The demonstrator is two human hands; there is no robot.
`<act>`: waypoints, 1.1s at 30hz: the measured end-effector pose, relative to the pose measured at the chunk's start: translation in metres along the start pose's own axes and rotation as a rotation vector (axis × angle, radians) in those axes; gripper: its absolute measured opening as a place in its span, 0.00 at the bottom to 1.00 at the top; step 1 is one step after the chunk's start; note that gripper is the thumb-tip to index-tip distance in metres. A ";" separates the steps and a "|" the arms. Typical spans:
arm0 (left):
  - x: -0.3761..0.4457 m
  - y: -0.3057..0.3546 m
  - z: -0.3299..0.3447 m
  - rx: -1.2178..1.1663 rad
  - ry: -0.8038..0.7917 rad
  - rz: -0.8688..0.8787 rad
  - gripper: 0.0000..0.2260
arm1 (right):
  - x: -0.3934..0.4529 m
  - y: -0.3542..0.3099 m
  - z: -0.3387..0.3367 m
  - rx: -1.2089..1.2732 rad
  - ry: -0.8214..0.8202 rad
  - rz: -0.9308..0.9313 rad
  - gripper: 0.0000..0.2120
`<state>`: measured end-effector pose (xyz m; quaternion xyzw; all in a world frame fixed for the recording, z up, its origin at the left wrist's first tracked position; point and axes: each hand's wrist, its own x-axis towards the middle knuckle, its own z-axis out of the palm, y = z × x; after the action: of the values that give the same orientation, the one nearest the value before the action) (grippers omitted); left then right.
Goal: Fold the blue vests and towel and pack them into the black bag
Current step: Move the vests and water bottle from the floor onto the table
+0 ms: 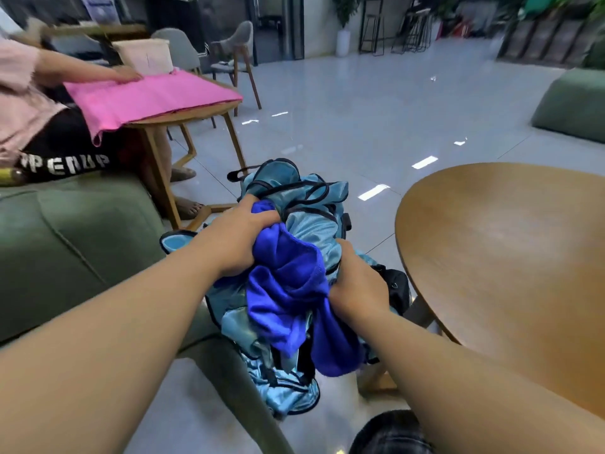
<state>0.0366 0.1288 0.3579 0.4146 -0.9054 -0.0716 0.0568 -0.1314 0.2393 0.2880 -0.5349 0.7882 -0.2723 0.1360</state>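
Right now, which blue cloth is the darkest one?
The towel, gripped between the left hand and right hand. It is deep royal blue and plain; the vests are pale, shiny blue with dark edging.

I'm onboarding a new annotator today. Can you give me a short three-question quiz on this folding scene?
1. True or false: both hands grip the crumpled cloth bundle.
2. Which cloth does the left hand grip? A) deep blue towel B) pink cloth
3. What lies to the right of the light blue mesh vests?

Key: 1 true; the right hand grips too. 2 A. 3 The round wooden table.
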 end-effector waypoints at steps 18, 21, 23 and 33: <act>-0.041 0.132 -0.138 -0.020 0.316 0.178 0.21 | -0.066 -0.023 -0.194 0.006 0.294 -0.098 0.20; -0.037 0.168 -0.150 -0.067 0.339 0.231 0.23 | -0.077 -0.009 -0.229 -0.043 0.345 -0.073 0.23; -0.033 0.194 -0.155 -0.090 0.350 0.283 0.23 | -0.084 0.005 -0.254 -0.079 0.390 -0.058 0.23; 0.000 0.331 -0.158 -0.166 0.378 0.531 0.22 | -0.134 0.084 -0.365 -0.226 0.538 0.117 0.22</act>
<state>-0.1841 0.3295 0.5717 0.1643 -0.9463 -0.0498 0.2740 -0.3287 0.4892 0.5269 -0.4089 0.8509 -0.3063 -0.1227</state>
